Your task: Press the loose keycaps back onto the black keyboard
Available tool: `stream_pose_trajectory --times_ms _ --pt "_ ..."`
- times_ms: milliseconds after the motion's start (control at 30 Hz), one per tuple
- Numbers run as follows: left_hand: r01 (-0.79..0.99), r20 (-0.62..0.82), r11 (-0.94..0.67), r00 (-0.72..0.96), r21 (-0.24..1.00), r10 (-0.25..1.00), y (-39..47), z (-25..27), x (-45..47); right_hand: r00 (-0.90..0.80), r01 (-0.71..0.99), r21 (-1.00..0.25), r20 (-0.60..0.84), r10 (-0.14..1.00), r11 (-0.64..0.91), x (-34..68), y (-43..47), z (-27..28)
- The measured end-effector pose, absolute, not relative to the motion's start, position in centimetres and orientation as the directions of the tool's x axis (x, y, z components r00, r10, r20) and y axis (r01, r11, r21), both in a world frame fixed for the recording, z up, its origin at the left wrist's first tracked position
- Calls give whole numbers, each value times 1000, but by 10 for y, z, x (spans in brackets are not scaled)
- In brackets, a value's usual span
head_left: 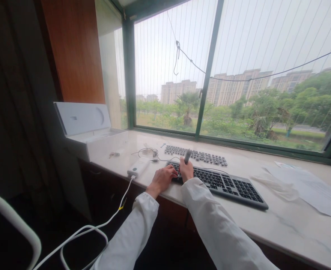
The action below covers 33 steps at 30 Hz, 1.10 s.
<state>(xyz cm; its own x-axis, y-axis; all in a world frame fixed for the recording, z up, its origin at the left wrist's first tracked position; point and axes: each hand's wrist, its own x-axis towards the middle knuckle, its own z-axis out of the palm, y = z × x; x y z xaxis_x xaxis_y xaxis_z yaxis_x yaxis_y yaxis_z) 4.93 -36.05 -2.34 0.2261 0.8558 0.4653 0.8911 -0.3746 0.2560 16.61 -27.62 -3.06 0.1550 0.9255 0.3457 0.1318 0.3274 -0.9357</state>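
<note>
A black keyboard [218, 180] lies at a slant on the marble-patterned counter, its key area showing dark switches. My left hand [163, 178] is closed at the keyboard's left end, with bent fingers pressed on it. Beside it, my right hand [186, 171] wraps round a dark-handled tool [187, 155] that stands nearly upright over the keyboard's left part. The tool's lower end is hidden by my fingers, so its kind does not show. Behind the keyboard, loose dark keycaps [196, 155] are laid out in rows.
Left of the keyboard sits a white power strip [138, 167] with a white cable [127, 189]. A thin black cable [154, 153] lies behind it. An open white box [106, 144] stands at the left; crumpled tissue [278, 185] and paper sheets [312, 191] lie right. Windows border the counter.
</note>
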Motion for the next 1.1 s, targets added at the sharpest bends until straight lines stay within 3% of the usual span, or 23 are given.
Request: stream_pose_trajectory --times_ms 167,433,767,1100 --pt "894 458 -368 223 256 860 -361 -22 49 160 185 -933 339 927 310 161 -284 -30" --pt "887 457 -359 202 289 866 -362 -21 49 117 -6 -981 194 974 196 161 -272 -30" --pt "883 407 -302 142 359 902 -363 -18 48 85 119 -871 487 869 476 153 -290 -30" --pt "910 418 -313 181 272 890 -362 -23 46 73 236 -770 622 779 593 152 -301 -33"
